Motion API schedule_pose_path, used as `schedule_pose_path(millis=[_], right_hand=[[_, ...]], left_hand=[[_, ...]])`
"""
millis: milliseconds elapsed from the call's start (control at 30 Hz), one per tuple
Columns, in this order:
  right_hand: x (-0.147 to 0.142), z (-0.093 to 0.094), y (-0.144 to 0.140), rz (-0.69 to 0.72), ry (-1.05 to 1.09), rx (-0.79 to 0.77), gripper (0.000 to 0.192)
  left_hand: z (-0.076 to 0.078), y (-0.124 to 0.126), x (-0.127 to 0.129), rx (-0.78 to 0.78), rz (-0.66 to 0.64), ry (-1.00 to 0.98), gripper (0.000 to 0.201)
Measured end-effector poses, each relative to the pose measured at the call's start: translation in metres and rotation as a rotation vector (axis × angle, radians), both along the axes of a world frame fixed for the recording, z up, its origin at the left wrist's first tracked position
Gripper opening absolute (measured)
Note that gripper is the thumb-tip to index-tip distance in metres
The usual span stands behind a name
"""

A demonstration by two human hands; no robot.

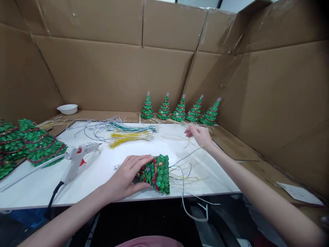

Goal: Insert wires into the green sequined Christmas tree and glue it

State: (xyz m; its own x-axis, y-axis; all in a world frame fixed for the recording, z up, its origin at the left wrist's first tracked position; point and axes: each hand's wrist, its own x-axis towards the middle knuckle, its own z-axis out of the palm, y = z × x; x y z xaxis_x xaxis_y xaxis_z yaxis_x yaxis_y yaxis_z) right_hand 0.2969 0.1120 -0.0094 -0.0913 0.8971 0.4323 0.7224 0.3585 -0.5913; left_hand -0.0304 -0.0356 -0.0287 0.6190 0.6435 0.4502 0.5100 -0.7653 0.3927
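Note:
My left hand [128,176] grips a small green glitter Christmas tree [156,173] that lies on its side near the front edge of the white board [108,178]. Thin wires [183,171] trail from the tree's base to the right. My right hand [199,134] reaches farther back, with its fingertips at a loose yellow wire [174,138] on the board; whether it pinches the wire is unclear.
Several finished trees [180,110] stand in a row at the back. A white glue gun [77,158] lies left of my hand. Bundles of yellow and green wires [131,132] lie mid-board. More trees [28,144] are piled left, beside a white bowl [67,109]. Cardboard walls surround everything.

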Motion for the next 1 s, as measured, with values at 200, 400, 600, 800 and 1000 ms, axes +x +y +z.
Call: schedule_pose_path(millis=[200,400,600,800,1000], right_hand=[[0.000,-0.037,0.039,0.196,-0.209,-0.072,0.015],[-0.003,-0.049,0.054,0.254,-0.207,-0.103,0.009],[0.004,-0.041,0.066,0.162,0.008,-0.084,0.013],[0.008,-0.012,0.067,0.088,0.322,0.018,0.029],[-0.001,0.029,0.052,0.105,0.486,0.098,0.032]], left_hand=[[0.000,0.000,0.002,-0.013,0.029,0.003,0.068],[-0.002,0.001,0.004,-0.013,0.047,-0.004,0.068],[-0.003,0.001,0.004,-0.035,0.051,0.016,0.069],[-0.002,0.000,0.004,-0.042,0.066,0.016,0.069],[-0.002,-0.001,0.002,-0.024,0.063,0.027,0.069]])
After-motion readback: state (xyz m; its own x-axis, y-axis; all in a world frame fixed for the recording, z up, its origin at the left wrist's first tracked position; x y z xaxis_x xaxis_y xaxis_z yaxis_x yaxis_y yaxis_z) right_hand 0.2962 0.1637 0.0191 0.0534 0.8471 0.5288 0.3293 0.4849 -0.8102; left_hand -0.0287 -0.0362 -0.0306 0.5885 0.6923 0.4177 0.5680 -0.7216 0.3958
